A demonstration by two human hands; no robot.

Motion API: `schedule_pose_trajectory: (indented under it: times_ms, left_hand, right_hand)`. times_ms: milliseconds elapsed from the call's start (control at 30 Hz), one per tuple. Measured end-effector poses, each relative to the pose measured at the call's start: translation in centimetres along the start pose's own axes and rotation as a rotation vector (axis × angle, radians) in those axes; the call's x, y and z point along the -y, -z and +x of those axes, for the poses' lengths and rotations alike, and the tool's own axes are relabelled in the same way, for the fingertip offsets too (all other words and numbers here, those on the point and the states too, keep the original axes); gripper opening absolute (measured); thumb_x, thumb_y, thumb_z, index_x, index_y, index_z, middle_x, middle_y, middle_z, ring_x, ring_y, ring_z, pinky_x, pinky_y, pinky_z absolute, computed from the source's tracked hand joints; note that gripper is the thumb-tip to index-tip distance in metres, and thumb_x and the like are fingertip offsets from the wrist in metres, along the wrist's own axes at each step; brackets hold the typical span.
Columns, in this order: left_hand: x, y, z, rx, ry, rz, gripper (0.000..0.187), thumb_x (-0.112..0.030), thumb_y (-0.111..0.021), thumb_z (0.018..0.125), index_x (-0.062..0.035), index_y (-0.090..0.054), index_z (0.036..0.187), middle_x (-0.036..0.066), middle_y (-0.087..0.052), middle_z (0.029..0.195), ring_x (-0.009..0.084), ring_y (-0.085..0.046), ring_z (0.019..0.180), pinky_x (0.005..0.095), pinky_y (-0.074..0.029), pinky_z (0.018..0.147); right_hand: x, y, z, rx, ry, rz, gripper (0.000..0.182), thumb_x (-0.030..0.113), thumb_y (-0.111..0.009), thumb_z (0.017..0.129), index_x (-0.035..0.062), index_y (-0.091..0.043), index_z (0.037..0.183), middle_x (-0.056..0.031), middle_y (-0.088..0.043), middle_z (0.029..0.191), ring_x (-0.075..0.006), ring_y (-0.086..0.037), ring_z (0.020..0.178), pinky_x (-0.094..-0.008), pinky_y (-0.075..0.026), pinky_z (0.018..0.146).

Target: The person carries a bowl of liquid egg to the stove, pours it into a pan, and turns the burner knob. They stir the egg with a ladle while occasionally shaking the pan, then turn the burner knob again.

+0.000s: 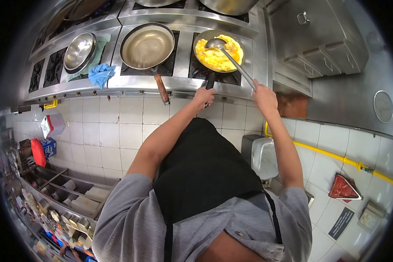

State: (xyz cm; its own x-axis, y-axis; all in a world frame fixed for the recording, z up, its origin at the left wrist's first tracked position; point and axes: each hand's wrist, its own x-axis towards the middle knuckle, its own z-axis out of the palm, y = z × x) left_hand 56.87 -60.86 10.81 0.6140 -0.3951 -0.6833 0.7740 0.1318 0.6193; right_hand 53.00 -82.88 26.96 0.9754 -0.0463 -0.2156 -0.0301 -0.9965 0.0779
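My left hand (204, 97) is wrapped round the black handle of a frying pan (243, 46) on the right front burner. Yellow scrambled eggs (212, 58) cover much of the pan's bottom. In my right hand (265, 98) is the long grey handle of a ladle (237, 65). Its bowl rests against the eggs, left of the pan's centre.
A second pan (147, 46) with a wooden handle sits on the burner to the left. Farther left are stacked metal bowls (80, 51) and a crumpled blue cloth (101, 75). A yellow pipe (323, 151) runs low at right.
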Motion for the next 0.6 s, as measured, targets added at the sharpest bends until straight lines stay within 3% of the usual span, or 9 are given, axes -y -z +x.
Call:
schedule_pose_trajectory:
  times_ms: [133,167,200,533,600]
  left_hand:
    - [-0.8,-0.2,-0.4,0.004,0.022,0.001,0.02,-0.014,-0.062,0.084,-0.0089,-0.046,0.095,-0.002,-0.045,0.06,0.0096,-0.039,0.042,0.0299,-0.035,0.04]
    - [-0.9,-0.2,-0.5,0.001,0.026,-0.01,0.018,-0.014,-0.062,0.083,-0.0096,-0.046,0.09,-0.001,-0.045,0.059,0.0098,-0.039,0.042,0.0302,-0.035,0.04]
    - [-1.1,-0.2,-0.6,-0.003,0.029,-0.021,0.017,-0.014,-0.062,0.083,-0.0103,-0.045,0.084,0.0,-0.045,0.059,0.0101,-0.039,0.042,0.0305,-0.035,0.04]
    - [-2.7,0.2,-1.3,0.038,0.066,0.027,0.016,-0.013,-0.061,0.083,-0.0107,-0.045,0.083,0.0,-0.045,0.06,0.0095,-0.039,0.043,0.0293,-0.035,0.04]
    - [-2.9,0.4,-1.2,0.071,0.091,-0.002,0.019,-0.017,-0.062,0.087,-0.0097,-0.045,0.085,-0.001,-0.043,0.061,0.0092,-0.036,0.042,0.0298,-0.035,0.041]
  right_hand:
    - [0.0,0.9,0.4,0.005,0.031,-0.012,0.031,0.013,-0.061,0.086,0.0074,-0.051,0.115,-0.0179,-0.066,0.09,-0.0392,-0.066,0.084,-0.0487,-0.053,0.074]
    - [0.0,1.0,0.5,-0.005,0.043,-0.015,0.027,0.012,-0.059,0.086,0.0059,-0.051,0.111,-0.0184,-0.066,0.088,-0.0395,-0.067,0.081,-0.0485,-0.054,0.072]
    - [0.0,1.2,0.6,-0.005,0.045,-0.016,0.027,0.012,-0.059,0.086,0.0059,-0.051,0.111,-0.0184,-0.066,0.088,-0.0395,-0.067,0.081,-0.0485,-0.054,0.072]
    - [0.0,2.3,0.8,0.023,0.042,-0.061,0.031,0.012,-0.058,0.087,0.0068,-0.051,0.117,-0.0172,-0.067,0.09,-0.038,-0.067,0.085,-0.0477,-0.054,0.073]
    - [0.0,2.4,1.1,0.022,0.044,-0.068,0.032,0.011,-0.058,0.087,0.007,-0.052,0.118,-0.0169,-0.067,0.091,-0.0378,-0.067,0.086,-0.0475,-0.054,0.073]
